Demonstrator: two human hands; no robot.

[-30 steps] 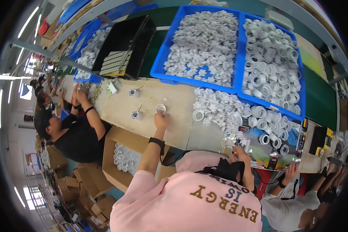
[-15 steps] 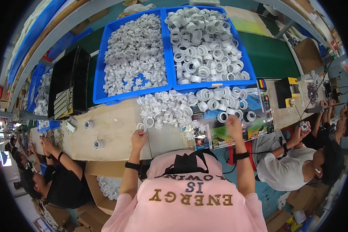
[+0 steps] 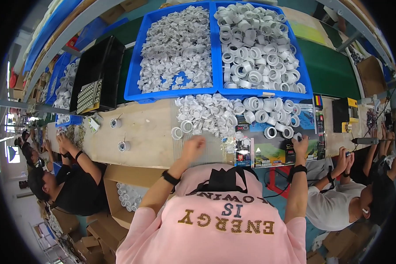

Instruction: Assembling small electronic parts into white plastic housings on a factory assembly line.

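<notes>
My left hand, fingers curled in, is over the worktable in front of the pile of small white plastic parts. Anything in it is hidden. To its upper left lie two white plastic rings side by side. My right hand has its fingers closed at a white ring with a dark centre, on the printed cardboard sheet. Several loose white rings are just left of that hand, some of them lying on the sheet.
Behind the piles stand a blue bin of small white parts and another blue bin of rings. Two small white pieces with wires stand at left. An open cardboard box sits below the table edge. Co-workers are on both sides.
My left hand has left the two rings and moved right, toward my body. My right hand has moved right onto the dark-centred ring. The whole view has shifted.
</notes>
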